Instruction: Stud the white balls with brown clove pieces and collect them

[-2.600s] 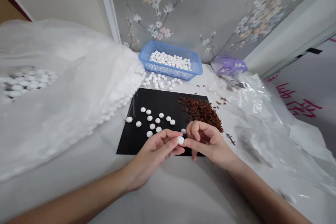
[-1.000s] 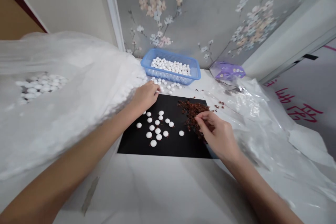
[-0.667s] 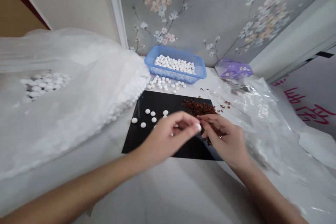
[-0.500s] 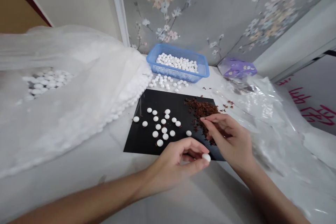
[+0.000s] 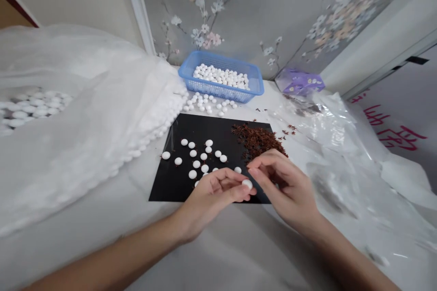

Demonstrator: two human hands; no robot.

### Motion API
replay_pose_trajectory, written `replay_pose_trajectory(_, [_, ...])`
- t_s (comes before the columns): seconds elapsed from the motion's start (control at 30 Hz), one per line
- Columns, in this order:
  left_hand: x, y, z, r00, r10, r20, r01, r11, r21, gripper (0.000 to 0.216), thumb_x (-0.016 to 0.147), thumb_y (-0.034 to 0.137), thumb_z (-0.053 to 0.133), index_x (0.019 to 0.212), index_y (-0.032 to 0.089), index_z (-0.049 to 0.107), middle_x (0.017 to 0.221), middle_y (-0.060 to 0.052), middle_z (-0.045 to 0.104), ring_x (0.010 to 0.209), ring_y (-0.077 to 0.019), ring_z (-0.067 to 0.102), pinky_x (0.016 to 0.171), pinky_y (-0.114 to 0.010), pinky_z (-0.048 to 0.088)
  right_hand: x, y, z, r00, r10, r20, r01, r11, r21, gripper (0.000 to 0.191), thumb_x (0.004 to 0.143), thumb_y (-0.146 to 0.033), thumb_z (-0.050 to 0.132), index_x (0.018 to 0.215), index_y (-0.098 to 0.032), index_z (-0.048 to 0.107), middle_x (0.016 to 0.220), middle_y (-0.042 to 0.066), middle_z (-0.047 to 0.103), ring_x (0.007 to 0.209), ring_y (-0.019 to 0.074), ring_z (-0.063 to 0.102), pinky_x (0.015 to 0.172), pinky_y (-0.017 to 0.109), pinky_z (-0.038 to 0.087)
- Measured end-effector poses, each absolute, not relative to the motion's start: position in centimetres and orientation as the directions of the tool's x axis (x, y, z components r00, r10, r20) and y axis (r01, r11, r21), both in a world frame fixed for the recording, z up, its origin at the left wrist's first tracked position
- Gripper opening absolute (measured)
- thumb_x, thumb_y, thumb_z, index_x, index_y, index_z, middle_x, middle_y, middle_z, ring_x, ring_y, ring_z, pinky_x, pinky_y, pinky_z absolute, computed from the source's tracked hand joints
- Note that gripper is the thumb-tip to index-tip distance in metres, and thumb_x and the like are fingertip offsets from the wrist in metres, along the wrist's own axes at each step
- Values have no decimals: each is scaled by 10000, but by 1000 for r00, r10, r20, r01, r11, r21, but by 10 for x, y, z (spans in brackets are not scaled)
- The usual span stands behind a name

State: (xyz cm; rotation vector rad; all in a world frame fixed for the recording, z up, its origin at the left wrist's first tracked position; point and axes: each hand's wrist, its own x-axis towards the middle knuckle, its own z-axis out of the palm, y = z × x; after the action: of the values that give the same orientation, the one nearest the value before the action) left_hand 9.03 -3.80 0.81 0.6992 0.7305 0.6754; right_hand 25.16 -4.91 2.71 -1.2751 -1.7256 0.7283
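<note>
Head view: left hand point(image 5: 210, 193) is pinching a small white, smooth, rounded ball point(image 5: 247, 184) between thumb and fingertips, above the near edge of a flat black rectangular mat point(image 5: 167, 186). Right hand point(image 5: 290, 186) is hovering just beside it, thumb and fingertips pressing together; whether they are gripping a brown piece is too small to tell. The two hands are not touching.

Done, judging by looks: over a dozen white balls point(image 5: 193, 174) are lying scattered on the mat's left and middle, several showing reddish-brown bits at their undersides, so these are probably counting as finished. One more ball point(image 5: 238, 170) is sitting apart, near the hands; its underside isn't showing.

Left: a heap of reddish-brown, spiky little pieces point(image 5: 257, 138) is covering the mat's right side, strays spilling onto the white desk point(image 5: 218, 254). Loose white balls point(image 5: 206, 101) are lying between mat and blue perforated plastic basket point(image 5: 218, 88), which is holding many more. A big translucent white bag point(image 5: 102, 86) is bulging with balls at left. Looks like plenty is remaining.
</note>
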Motion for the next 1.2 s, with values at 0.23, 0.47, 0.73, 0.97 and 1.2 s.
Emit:
replay_pose_trajectory(0.23, [90,-37,8,568,743,-355,-312,593,742,130,726,272,705,792,165,670,750,8,688,763,-91,628,753,-211,458,251,-51,30,-177,922,346,477,387,-789,83,853,-148,516,844,-207,573,758,21,521,599,109,480,494,249,393])
replay_pose_trajectory(0.47, [88,-37,9,589,721,-366,-342,633,695,107,742,278,695,774,179,668,742,35,690,751,-51,617,734,-162,448,251,-49,28,-241,872,426,505,487,-713,99,831,-99,523,836,-185,573,730,13,511,591,101,481,480,235,396])
replay_pose_trajectory(0.73, [88,-38,7,605,720,-342,-371,634,678,78,751,266,688,777,193,673,733,51,688,722,-38,609,741,-168,446,259,-49,33,-366,866,342,411,480,-775,165,816,-100,538,958,-183,553,833,34,528,599,89,493,474,223,421])
replay_pose_trajectory(0.97, [87,-38,8,603,723,-338,-387,635,668,85,736,259,702,753,187,662,682,70,662,662,-17,581,687,-141,426,262,-48,35,-392,860,326,400,479,-781,185,781,-90,597,942,-176,570,838,27,532,524,51,428,437,193,408])
replay_pose_trajectory(1.2, [86,-38,7,605,721,-338,-369,630,684,91,755,268,685,763,182,656,702,63,663,677,-18,577,703,-141,425,260,-48,32,-387,842,376,398,521,-756,177,780,-80,603,929,-174,594,805,18,543,525,51,430,444,194,402])
